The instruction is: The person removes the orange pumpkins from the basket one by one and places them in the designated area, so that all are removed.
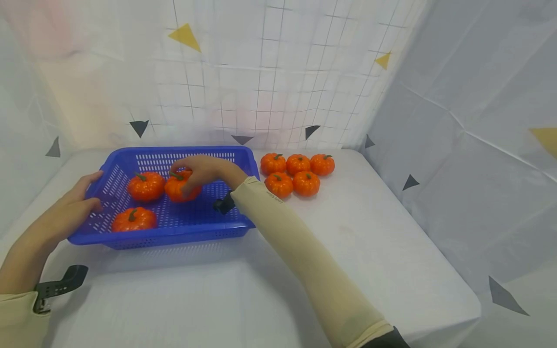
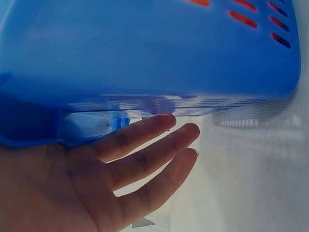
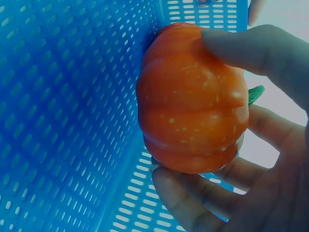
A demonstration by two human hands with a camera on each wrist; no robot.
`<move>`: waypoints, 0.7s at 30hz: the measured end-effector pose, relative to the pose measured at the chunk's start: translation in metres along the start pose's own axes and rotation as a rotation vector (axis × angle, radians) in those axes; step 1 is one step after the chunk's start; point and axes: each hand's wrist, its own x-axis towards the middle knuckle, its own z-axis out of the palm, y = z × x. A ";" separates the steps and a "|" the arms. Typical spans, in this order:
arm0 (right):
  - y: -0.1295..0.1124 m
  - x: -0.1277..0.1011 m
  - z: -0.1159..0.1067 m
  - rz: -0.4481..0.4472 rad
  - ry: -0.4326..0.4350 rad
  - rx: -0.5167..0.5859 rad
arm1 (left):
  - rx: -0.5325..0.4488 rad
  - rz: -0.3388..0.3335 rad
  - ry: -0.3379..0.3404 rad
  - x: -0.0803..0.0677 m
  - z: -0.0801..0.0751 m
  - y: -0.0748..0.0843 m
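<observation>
A blue slotted basket (image 1: 174,237) stands on the white table. My right hand (image 1: 197,172) reaches into it and grips an orange toy pumpkin (image 1: 182,187), low over the basket floor. In the right wrist view the thumb (image 3: 251,43) and fingers (image 3: 193,198) curl round this pumpkin (image 3: 193,96) against the basket's mesh (image 3: 58,121). Two more pumpkins (image 1: 145,186) (image 1: 134,219) lie inside the basket. My left hand (image 1: 80,200) rests against the basket's left edge. Its straight fingers (image 2: 145,159) lie beneath the rim (image 2: 169,58).
Several orange pumpkins (image 1: 298,174) sit in a cluster on the table right of the basket. White sheets with a grid and triangles hang behind and at both sides. The table's front right edge (image 1: 461,309) drops off.
</observation>
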 end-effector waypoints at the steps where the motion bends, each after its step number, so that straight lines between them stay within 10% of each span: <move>1: 0.000 0.000 0.000 -0.003 0.003 0.004 | 0.001 0.001 0.000 0.000 0.000 0.000; 21: -0.009 -0.016 -0.012 -0.078 0.107 0.023 | -0.014 -0.024 -0.003 -0.001 0.002 0.001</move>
